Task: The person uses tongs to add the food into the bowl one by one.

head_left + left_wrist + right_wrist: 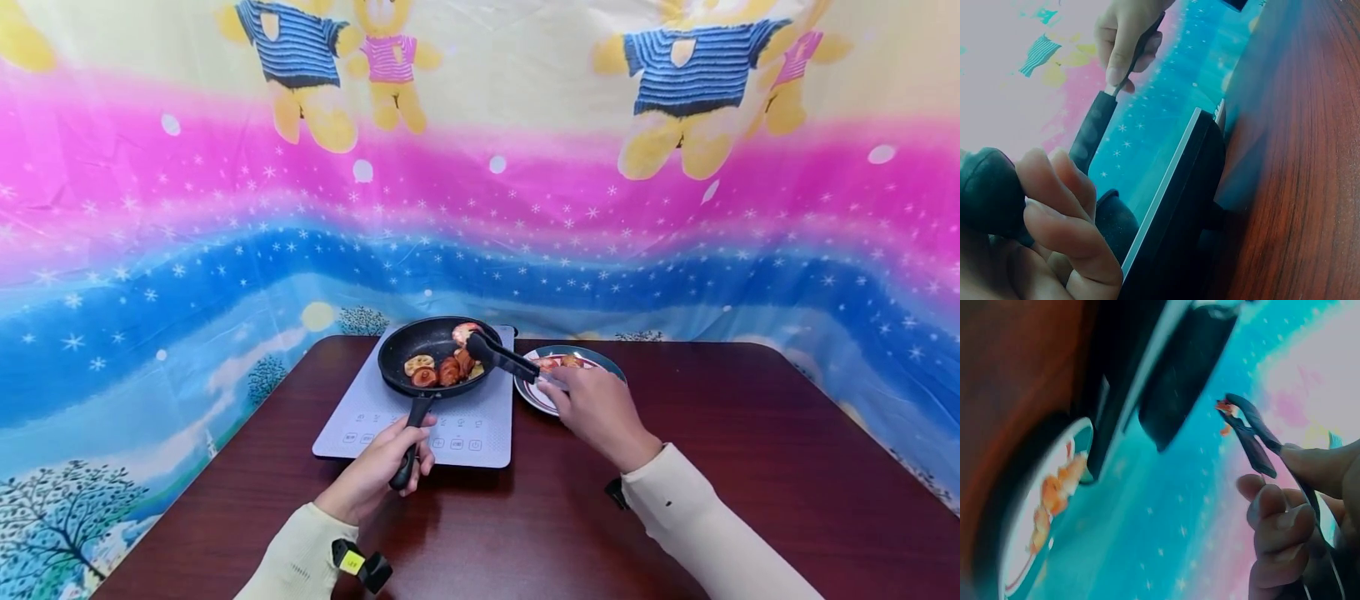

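Your right wrist view shows plainly what the head view half hides: the one pair of tongs [512, 360] pinching a reddish food piece [1227, 408]. Your right grip [603, 410] clamps the tongs, which point left and away from you over the single frying pan [427, 340]. Your left grip [378, 467] wraps its handle [417, 414], long axis toward you. One cooker [352, 408] carries the pan, beside one plate [532, 393] of food.

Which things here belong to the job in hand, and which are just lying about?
In the job:
frying pan, its handle in the left hand
tongs, in the right hand, gripping a food piece
food in the pan
plate of food
cooktop

Just surroundings:
table
printed backdrop
wrist devices
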Demonstrator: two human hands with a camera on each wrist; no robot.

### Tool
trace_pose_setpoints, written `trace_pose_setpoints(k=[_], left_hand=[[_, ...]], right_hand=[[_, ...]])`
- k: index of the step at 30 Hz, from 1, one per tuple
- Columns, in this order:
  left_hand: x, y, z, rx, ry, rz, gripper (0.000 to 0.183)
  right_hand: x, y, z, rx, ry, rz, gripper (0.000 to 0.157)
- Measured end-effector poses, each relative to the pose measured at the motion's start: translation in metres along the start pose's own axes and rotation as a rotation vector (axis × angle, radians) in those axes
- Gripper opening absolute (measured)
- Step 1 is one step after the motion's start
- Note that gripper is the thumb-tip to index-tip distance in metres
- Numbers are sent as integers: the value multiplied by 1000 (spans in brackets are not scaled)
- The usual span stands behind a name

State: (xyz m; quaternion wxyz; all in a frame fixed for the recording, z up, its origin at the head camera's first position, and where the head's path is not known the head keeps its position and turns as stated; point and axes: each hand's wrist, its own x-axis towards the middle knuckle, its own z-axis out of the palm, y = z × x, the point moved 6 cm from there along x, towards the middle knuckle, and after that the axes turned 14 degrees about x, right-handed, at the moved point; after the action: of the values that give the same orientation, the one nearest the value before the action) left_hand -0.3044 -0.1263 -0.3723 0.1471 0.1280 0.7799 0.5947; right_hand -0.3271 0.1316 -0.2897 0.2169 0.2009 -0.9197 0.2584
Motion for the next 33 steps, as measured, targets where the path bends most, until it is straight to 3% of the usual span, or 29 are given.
trace_pose_setpoints(k=[6, 19, 33], left_hand=[[0, 0, 0, -3, -7, 1, 49], [2, 0, 0, -3, -6, 16, 48], [1, -2, 1, -2, -1, 5, 49]], right_hand=[[-4, -7, 15, 15, -17, -24, 26], [-7, -10, 22, 25, -31, -44, 20], [-6, -2, 22, 78, -128, 92, 27]])
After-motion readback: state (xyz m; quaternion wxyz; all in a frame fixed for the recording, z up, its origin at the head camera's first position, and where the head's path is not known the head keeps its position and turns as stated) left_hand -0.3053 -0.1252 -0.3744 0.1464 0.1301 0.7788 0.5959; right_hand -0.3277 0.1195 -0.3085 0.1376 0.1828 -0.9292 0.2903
